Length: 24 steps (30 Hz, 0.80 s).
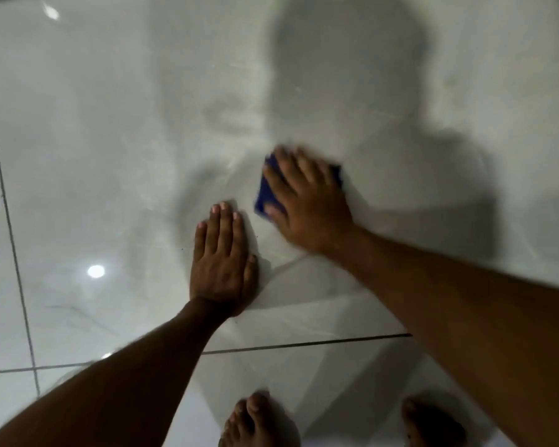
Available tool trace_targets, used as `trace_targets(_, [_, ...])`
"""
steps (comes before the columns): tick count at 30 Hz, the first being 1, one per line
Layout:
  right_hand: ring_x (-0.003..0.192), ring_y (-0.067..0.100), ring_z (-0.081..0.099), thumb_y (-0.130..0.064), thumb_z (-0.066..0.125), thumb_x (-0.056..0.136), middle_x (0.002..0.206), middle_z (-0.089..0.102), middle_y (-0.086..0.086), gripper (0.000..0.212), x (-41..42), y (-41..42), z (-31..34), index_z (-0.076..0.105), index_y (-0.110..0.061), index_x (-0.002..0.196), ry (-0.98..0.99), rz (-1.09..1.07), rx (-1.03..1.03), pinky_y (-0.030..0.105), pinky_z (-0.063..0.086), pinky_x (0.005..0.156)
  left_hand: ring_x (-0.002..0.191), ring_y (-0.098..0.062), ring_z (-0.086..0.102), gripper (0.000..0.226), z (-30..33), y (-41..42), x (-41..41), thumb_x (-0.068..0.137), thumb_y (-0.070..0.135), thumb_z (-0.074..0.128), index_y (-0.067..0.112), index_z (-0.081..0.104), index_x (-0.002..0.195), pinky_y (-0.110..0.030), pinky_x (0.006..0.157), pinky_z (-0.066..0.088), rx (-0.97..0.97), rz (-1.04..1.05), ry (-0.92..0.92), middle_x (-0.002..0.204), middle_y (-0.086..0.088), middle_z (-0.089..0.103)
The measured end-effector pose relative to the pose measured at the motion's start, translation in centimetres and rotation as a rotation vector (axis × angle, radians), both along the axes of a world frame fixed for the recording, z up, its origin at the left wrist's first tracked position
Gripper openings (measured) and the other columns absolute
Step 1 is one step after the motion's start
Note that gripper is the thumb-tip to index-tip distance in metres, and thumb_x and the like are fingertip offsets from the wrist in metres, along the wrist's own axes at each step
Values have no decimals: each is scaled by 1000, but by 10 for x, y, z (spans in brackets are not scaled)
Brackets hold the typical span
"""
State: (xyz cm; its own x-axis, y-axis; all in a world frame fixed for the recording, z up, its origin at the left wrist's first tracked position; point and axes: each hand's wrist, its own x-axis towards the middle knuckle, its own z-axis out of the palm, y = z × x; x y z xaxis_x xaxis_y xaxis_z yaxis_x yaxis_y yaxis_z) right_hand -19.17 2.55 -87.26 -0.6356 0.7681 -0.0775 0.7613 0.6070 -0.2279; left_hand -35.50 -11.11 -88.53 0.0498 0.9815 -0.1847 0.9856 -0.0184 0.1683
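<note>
A right hand [307, 201] presses a blue cloth [264, 194] flat on the white tiled floor [94, 156], fingers spread, not curled; the left hand [221, 262] rests flat just near-left of it. Even pressure and overlapping strokes should wipe best

White tiled floor [94, 140] bears a blue cloth [265, 191].

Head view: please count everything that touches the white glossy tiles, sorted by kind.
Hands: 2 (left hand, right hand)
Dark blue flat wiping pad: 1, under the right hand's fingers
Bare feet: 2 (left foot, right foot)
Total: 5
</note>
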Motion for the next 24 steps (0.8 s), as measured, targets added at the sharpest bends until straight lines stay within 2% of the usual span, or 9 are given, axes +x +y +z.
trace_targets(3, [144,37,31,-47,44,91,159,33,15,66,-44,23,7,41,-12,147,5,-193,-22,52,25,114,152,-37,1,75,3,0,0,93,40,27,-5,15,152,-51,124,1,-36,60,24,161,-28,11])
trace_targets(7, [145,37,29,-46,48,91,159,32,14,66,14,-53,8,40,-13,148,36,302,-60,53,21,117,151,-40,1,77,7,0,1,91,40,29,-8,18,150,-52,123,0,-58,145,3,160,-32,12])
trace_targets(10, [140,40,38,-46,53,92,155,40,16,62,57,-13,2,47,-13,144,22,592,15,53,27,115,151,-43,3,77,7,-2,-1,91,39,28,-9,17,151,-55,123,6,-30,102,-15,159,-33,12])
trace_targets(12, [136,42,43,-47,53,93,153,43,18,62,41,37,-5,48,-12,143,-7,311,87,53,33,110,151,-44,3,77,3,-1,-1,91,39,27,-9,18,150,-54,123,6,-20,100,-11,159,-33,12])
trace_targets(15, [140,40,36,-47,49,87,157,36,17,69,-24,52,6,42,-12,146,-8,-207,23,53,29,112,150,-45,6,77,7,-2,-1,90,38,28,-10,21,149,-55,123,8,-22,109,-49,158,-34,13])
trace_targets(17, [144,39,30,-46,46,88,160,30,16,70,-39,8,10,37,-13,149,1,-83,-42,53,24,114,149,-46,10,77,9,0,-2,89,38,27,-12,24,148,-56,122,13,-9,109,-81,157,-34,16])
trace_targets(21, [145,39,29,-45,48,93,160,32,14,63,58,-53,13,41,-15,148,15,446,-120,54,22,117,149,-45,10,78,11,1,-2,88,38,28,-12,24,148,-56,121,14,-3,116,-86,157,-34,18])
trace_targets(23, [141,41,37,-47,51,93,156,38,17,62,102,-19,4,45,-15,145,-11,459,-22,54,28,115,150,-44,8,78,10,1,-2,87,37,29,-11,22,149,-56,122,12,-17,104,-64,158,-34,16])
trace_targets(24, [138,42,39,-47,52,93,154,40,18,63,111,8,0,45,-13,145,-43,316,37,53,31,113,150,-44,6,79,9,1,-2,87,36,30,-11,20,149,-55,122,10,-26,98,-48,158,-34,15])
